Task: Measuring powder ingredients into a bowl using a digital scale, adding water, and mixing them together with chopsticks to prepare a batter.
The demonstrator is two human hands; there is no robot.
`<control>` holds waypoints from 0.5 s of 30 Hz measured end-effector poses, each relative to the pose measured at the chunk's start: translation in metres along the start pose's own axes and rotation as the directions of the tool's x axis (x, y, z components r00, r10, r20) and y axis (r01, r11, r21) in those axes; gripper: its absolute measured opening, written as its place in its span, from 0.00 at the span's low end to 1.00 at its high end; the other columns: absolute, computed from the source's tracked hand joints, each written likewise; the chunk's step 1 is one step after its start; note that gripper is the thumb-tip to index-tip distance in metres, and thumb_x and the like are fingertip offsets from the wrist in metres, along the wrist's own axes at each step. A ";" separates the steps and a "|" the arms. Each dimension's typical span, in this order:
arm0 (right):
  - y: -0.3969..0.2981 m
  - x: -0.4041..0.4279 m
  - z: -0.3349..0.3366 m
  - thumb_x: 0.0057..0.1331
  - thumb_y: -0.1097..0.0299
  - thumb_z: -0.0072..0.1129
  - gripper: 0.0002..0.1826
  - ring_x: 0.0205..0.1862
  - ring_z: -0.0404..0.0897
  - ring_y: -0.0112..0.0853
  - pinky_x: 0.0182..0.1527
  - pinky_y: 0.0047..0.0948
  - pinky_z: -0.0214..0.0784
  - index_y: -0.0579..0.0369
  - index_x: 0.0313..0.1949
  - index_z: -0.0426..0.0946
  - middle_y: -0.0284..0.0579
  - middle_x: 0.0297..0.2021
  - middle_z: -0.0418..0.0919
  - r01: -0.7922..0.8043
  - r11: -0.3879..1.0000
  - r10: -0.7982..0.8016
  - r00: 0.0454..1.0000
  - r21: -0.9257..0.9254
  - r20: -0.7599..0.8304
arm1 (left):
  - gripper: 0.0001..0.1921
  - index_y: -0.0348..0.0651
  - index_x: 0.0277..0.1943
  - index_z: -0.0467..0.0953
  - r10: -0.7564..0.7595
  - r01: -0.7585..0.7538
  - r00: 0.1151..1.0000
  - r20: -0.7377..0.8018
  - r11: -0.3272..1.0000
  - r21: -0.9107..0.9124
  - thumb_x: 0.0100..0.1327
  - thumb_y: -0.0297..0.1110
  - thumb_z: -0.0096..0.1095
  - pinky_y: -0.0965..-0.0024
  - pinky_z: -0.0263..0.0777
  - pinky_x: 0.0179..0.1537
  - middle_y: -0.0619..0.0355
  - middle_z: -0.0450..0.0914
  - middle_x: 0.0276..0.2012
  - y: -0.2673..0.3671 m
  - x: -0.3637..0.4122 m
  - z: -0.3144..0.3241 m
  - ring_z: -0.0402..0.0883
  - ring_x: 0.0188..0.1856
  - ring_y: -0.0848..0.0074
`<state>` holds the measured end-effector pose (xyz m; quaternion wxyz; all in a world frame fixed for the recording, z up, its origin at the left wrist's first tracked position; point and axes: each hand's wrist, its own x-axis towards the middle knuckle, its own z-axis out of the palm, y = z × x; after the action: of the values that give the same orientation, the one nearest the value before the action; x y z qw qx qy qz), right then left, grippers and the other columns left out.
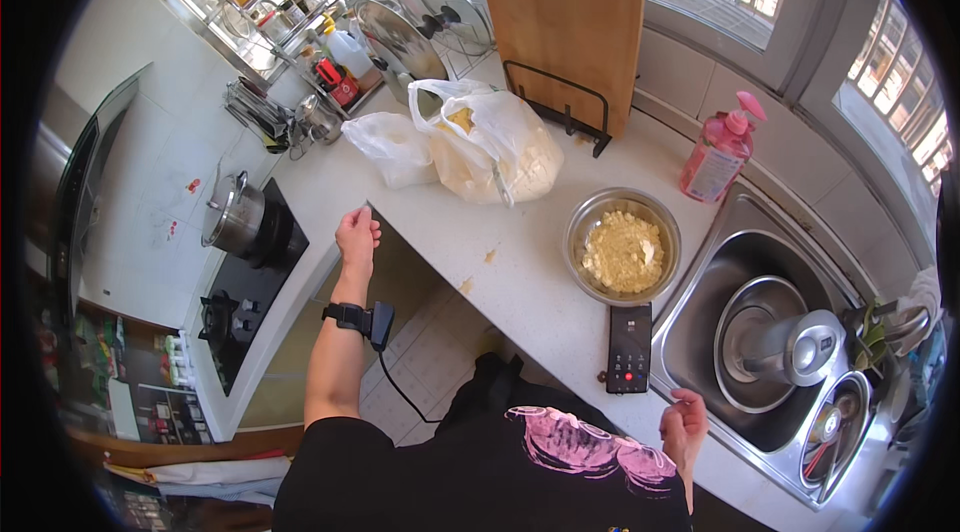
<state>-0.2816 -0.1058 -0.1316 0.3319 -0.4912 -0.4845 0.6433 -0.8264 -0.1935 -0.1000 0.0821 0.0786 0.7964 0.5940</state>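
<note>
My left hand [358, 236] is loosely curled above the corner edge of the white counter, with no object visible in it; a black strap with a device circles that wrist. Nearest to it on the counter stand knotted white plastic bags [487, 142] with pale, floury contents. My right hand [683, 423] is half curled at the counter's front edge, by the sink; whether it holds anything I cannot tell. Beyond it lies a smartphone [628, 352] with its screen lit, touching or close to a steel bowl [576, 281] of crumbly yellow food with a paler patch.
A steel sink [690, 322] at right holds a basin and a metal vessel. A pink pump bottle [716, 161] stands behind it. A wooden cutting board [559, 22] leans in a black rack. At left, a steel pot [236, 221] sits on the hob [259, 281].
</note>
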 end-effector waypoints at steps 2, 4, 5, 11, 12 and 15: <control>-0.004 0.008 0.038 0.60 0.77 0.47 0.11 0.21 0.66 0.17 0.23 0.16 0.57 0.59 0.43 0.70 0.31 0.21 0.69 -0.030 0.999 0.025 0.993 0.044 0.118 | 0.16 0.40 0.46 0.71 0.007 -0.008 1.000 0.030 1.000 0.022 0.64 0.43 0.54 0.79 0.68 0.23 0.61 0.75 0.29 -0.004 0.036 -0.003 0.72 0.24 0.83; -0.018 0.021 0.087 0.61 0.75 0.50 0.10 0.23 0.67 0.19 0.24 0.18 0.58 0.59 0.43 0.71 0.35 0.25 0.72 -0.110 0.993 0.099 0.973 0.044 0.209 | 0.18 0.41 0.48 0.70 0.027 -0.025 0.999 0.042 0.999 -0.038 0.64 0.47 0.54 0.79 0.68 0.24 0.60 0.74 0.33 0.007 0.061 0.009 0.72 0.27 0.82; -0.024 0.028 0.111 0.62 0.73 0.51 0.11 0.23 0.68 0.19 0.26 0.17 0.60 0.60 0.44 0.71 0.35 0.25 0.73 -0.105 0.994 0.103 0.952 -0.006 0.288 | 0.21 0.41 0.49 0.69 0.050 -0.046 0.998 0.041 0.995 -0.084 0.63 0.51 0.53 0.78 0.68 0.25 0.59 0.73 0.37 0.014 0.071 0.014 0.72 0.29 0.82; -0.032 0.109 0.303 0.65 0.62 0.52 0.17 0.28 0.73 0.23 0.28 0.21 0.67 0.61 0.48 0.70 0.41 0.30 0.76 -0.096 0.973 0.193 0.832 -0.209 0.520 | 0.34 0.37 0.56 0.65 0.113 -0.085 0.972 0.208 0.987 -0.140 0.58 0.59 0.56 0.80 0.65 0.25 0.59 0.70 0.38 0.043 0.139 0.029 0.66 0.32 0.81; -0.034 0.124 0.334 0.66 0.61 0.51 0.18 0.29 0.74 0.24 0.28 0.22 0.68 0.61 0.49 0.69 0.42 0.31 0.76 -0.192 0.976 0.219 0.826 -0.107 0.520 | 0.36 0.34 0.57 0.62 0.101 -0.075 0.962 0.254 0.991 -0.107 0.57 0.56 0.60 0.79 0.65 0.25 0.60 0.70 0.36 0.048 0.147 0.033 0.67 0.31 0.81; -0.021 0.178 0.418 0.66 0.54 0.51 0.25 0.32 0.76 0.31 0.30 0.29 0.71 0.62 0.52 0.65 0.48 0.35 0.75 -0.442 0.883 0.291 0.779 0.157 0.556 | 0.38 0.32 0.59 0.60 0.136 -0.124 0.952 0.275 0.990 -0.060 0.54 0.49 0.66 0.78 0.64 0.24 0.61 0.70 0.30 0.035 0.184 0.037 0.68 0.26 0.81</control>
<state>-0.7342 -0.0632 -0.1467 0.1223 -0.3339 -0.3535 0.8652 -0.9966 -0.1080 -0.0836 0.1556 0.2115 0.7574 0.5978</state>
